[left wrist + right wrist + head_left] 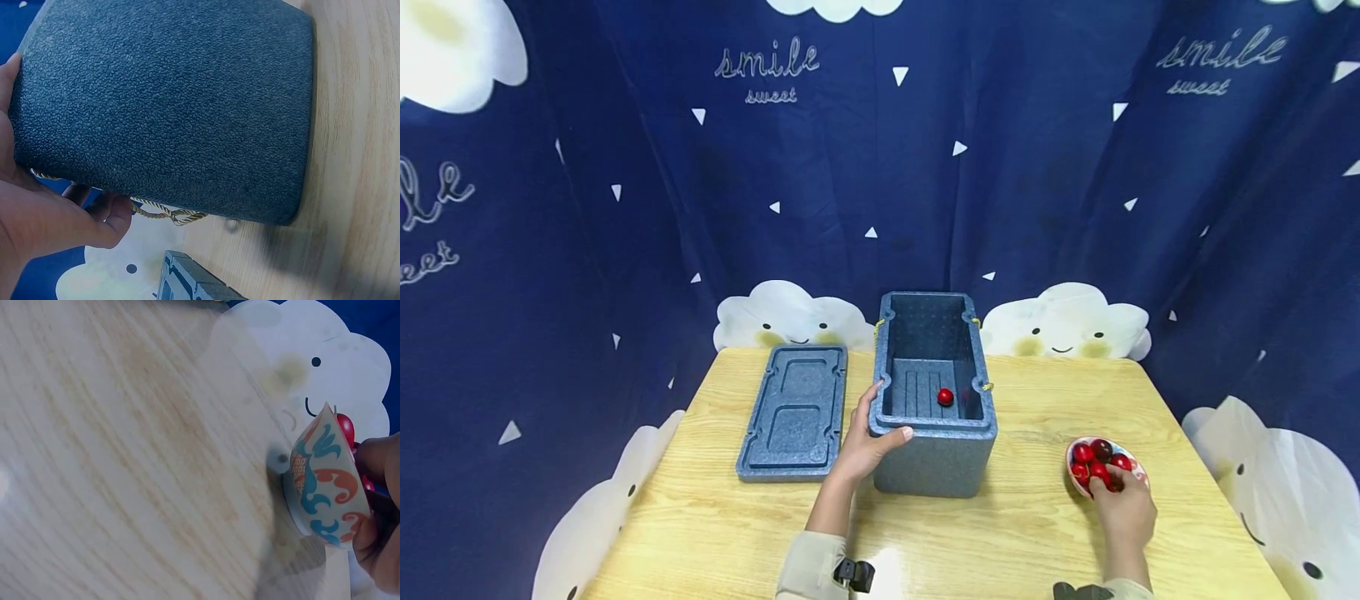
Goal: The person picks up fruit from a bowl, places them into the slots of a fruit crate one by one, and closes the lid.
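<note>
Left hand (867,446): gripped the open grey foam box (934,454) at its near corner
Right hand (1122,507): fingers curled among red cherries (1099,463) in patterned bowl (325,487)
Advice: best pinch one fruit, keeping the box steady

Wooden table (1022,533): foam box (934,454), lid (793,412), bowl (1138,475).

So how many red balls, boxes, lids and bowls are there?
Red balls: 6, with 1 in the box and 5 that can be made out in the bowl; more may hide under the right hand
Foam box: 1
Lid: 1
Bowl: 1
Total: 9
</note>
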`<state>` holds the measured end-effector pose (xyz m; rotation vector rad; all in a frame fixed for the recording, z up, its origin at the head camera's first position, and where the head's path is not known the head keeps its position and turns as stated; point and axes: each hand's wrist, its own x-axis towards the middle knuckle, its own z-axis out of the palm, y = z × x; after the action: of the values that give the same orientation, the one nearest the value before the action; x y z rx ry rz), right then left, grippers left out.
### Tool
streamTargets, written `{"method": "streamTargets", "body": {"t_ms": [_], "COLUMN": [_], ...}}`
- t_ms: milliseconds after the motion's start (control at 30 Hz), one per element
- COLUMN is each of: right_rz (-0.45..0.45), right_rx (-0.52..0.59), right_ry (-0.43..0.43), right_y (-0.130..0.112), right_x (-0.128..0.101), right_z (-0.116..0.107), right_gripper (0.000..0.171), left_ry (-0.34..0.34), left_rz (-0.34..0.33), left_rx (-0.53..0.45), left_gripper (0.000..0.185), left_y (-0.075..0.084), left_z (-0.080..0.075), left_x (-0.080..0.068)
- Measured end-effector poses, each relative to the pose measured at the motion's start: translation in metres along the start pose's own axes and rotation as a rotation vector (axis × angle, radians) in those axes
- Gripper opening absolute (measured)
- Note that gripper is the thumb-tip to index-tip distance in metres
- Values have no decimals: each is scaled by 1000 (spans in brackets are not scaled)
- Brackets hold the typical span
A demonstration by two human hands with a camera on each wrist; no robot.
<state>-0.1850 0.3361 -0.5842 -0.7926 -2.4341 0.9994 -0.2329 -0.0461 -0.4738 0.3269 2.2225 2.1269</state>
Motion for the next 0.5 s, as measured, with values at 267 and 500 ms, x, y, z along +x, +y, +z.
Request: {"method": "streamTargets", "body": {"t_ms": [267, 500], "right_rz": [-22, -22], "right_rx": [26, 33], "right_ry": [30, 58], "right_y": [7, 0], "right_x": [-2, -2], "right_z": [8, 5], "right_gripper": [37, 32], "left_ry": [9, 2], "left_rz": [-8, 5], "left_rx": [24, 38], "left_gripper": [86, 86], "left_y": [0, -4], "left_z": [-1, -1], "left_x": [-3, 3]}}
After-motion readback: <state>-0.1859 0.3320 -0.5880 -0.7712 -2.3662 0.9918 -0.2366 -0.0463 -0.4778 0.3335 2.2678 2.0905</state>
